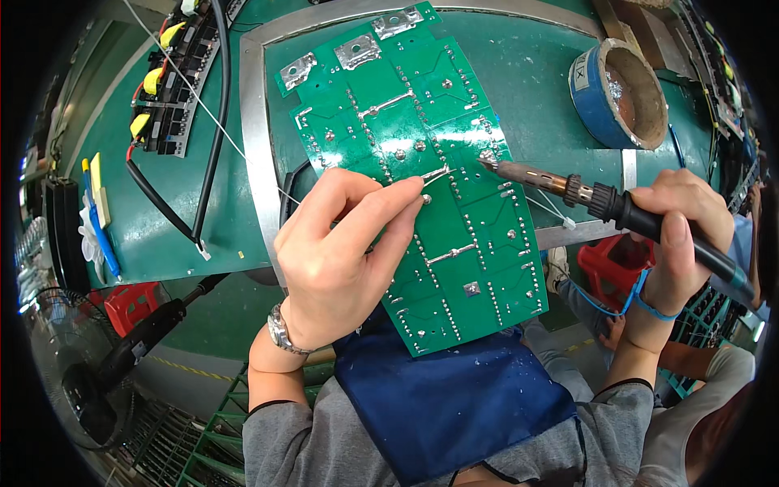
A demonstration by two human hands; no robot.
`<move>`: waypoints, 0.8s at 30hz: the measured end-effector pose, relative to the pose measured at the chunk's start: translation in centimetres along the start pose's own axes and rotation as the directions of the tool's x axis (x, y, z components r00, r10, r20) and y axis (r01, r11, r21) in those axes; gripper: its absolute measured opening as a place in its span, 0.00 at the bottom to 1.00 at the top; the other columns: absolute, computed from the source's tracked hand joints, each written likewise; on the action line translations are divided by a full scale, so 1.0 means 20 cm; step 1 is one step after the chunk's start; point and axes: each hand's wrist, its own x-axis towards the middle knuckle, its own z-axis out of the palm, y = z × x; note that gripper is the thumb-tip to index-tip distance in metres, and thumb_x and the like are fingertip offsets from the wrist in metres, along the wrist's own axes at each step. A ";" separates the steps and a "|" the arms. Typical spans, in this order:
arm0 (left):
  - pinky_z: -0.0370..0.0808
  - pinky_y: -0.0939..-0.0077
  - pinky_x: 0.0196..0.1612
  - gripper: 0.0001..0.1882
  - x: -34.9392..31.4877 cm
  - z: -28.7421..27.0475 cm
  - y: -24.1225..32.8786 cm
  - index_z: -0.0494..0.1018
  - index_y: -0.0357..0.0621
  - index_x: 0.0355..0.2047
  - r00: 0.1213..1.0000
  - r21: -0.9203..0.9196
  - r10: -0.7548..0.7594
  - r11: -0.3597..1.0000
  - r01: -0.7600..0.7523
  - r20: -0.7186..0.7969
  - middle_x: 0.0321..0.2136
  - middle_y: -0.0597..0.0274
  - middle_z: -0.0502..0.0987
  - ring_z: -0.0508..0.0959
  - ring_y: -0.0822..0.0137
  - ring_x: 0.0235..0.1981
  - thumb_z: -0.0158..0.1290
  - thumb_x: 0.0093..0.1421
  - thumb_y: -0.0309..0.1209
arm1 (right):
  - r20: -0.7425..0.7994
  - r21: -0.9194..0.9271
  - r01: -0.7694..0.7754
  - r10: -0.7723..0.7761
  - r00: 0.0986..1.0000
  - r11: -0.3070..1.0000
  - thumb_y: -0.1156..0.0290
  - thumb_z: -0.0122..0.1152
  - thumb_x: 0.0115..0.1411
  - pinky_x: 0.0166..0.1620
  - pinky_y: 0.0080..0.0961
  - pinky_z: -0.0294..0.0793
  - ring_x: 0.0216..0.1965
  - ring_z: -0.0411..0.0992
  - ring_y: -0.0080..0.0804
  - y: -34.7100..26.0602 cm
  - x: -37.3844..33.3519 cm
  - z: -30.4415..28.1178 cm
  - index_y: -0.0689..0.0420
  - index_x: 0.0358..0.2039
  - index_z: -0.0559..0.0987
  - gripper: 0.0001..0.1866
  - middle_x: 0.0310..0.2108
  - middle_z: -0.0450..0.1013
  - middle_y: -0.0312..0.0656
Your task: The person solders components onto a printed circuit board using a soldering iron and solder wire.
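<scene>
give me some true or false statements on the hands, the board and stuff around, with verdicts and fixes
1. The right hand holds a soldering iron. True.
2. The left hand is empty. False: it pinches a thin silvery piece.
3. A blue band circles the right wrist. True.
4. The watch is also there. False: it is on the left wrist.
5. The blue round pot stands left of the circuit board. False: it stands to its right.
</scene>
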 end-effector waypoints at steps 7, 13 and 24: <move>0.68 0.77 0.21 0.15 0.00 0.02 0.00 0.81 0.41 0.35 1.000 -0.010 0.030 1.000 -0.030 -0.001 0.24 0.65 0.72 0.72 0.71 0.19 0.66 0.46 0.18 | 0.049 0.015 0.019 -0.020 0.999 1.000 0.65 0.58 0.51 0.26 0.22 0.66 0.20 0.71 0.28 0.03 0.07 0.04 0.64 0.29 0.84 0.15 0.21 0.76 0.44; 0.68 0.77 0.21 0.15 0.00 0.03 -0.02 0.81 0.41 0.36 0.998 0.009 0.060 0.998 -0.060 0.004 0.24 0.65 0.72 0.72 0.71 0.20 0.66 0.45 0.18 | 0.082 0.041 0.013 -0.016 0.996 0.999 0.66 0.57 0.53 0.26 0.22 0.67 0.19 0.71 0.28 0.03 0.10 0.05 0.65 0.29 0.83 0.14 0.22 0.77 0.44; 0.67 0.79 0.20 0.14 0.01 -0.02 -0.02 0.82 0.42 0.36 0.999 0.008 -0.016 1.000 0.016 -0.039 0.25 0.64 0.72 0.72 0.74 0.19 0.66 0.47 0.18 | -0.333 0.010 -0.069 0.068 0.940 0.998 0.63 0.48 0.64 0.24 0.13 0.61 0.19 0.65 0.18 0.15 -0.11 -0.13 0.70 0.38 0.81 0.21 0.29 0.75 0.45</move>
